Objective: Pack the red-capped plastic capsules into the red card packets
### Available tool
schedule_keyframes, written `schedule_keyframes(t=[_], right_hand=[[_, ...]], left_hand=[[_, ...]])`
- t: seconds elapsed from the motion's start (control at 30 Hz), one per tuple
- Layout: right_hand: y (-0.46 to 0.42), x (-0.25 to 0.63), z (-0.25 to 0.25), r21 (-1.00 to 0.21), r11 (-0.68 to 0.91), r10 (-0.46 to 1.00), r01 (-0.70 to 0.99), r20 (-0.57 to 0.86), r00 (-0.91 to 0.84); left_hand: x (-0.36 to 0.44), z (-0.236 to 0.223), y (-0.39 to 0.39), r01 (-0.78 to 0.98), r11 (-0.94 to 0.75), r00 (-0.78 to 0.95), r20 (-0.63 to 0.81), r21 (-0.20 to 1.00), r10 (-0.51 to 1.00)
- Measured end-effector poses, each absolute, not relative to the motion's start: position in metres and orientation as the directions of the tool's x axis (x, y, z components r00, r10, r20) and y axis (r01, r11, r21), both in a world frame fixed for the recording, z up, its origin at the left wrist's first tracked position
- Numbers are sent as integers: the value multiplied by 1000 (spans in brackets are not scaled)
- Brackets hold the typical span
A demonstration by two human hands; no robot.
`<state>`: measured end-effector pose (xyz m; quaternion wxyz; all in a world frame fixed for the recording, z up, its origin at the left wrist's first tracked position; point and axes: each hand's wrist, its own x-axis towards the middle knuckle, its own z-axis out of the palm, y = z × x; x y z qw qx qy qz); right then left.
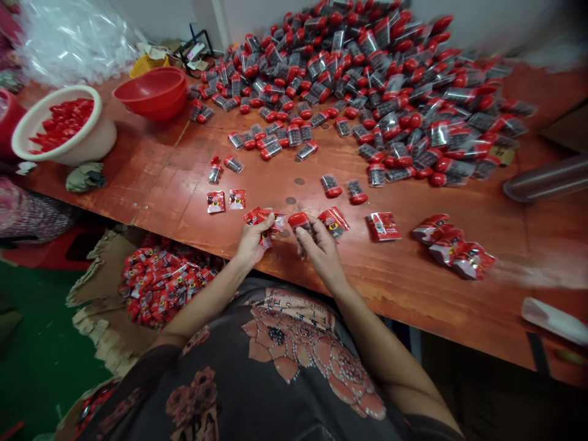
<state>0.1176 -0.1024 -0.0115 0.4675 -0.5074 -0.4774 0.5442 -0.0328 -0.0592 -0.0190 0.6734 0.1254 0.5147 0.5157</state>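
My left hand (253, 240) is closed round several small red printed packets (258, 217) at the table's near edge. Close beside it, my right hand (321, 246) grips a small clear container with a red cap (299, 220) between thumb and fingers, the cap pointing away from me. Just behind the right fingers a red printed packet (335, 222) shows; whether the hand touches it I cannot tell. Two flat printed squares (215, 202) lie left of my hands. Farther right are a red packet (383, 226) and a small cluster of packets (452, 246).
A large heap of red-capped containers (331, 79) covers the table's back. At left stand a white bowl (108, 131) of red pieces and a red bowl (151, 95). Below the edge, a torn cardboard box (98, 294) holds many red packets. A clear tube (546, 177) lies at right.
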Motion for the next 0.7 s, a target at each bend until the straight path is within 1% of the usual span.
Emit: schedule_keyframes(t=[0.13, 0.23, 0.4, 0.5, 0.7], right_hand=[[-100, 117, -16, -993, -117, 992, 9, -117, -45], [-99, 117, -17, -994, -107, 993, 25, -108, -44], [-100, 116, -15, -994, -110, 994, -1, -110, -3], [-102, 115, -11, -992, -129, 991, -12, -128, -36], [-103, 117, -8, -992, -115, 993, -45, -117, 23]], left_hand=[[-33, -20, -62, -550, 430, -39, -537, 716, 843], [-34, -20, -64, -513, 411, -50, -504, 754, 862], [-32, -15, -68, -458, 367, -76, -447, 810, 891], [-32, -14, -68, -450, 361, -91, -444, 817, 892], [-34, -18, -66, -461, 361, -109, -455, 811, 884]])
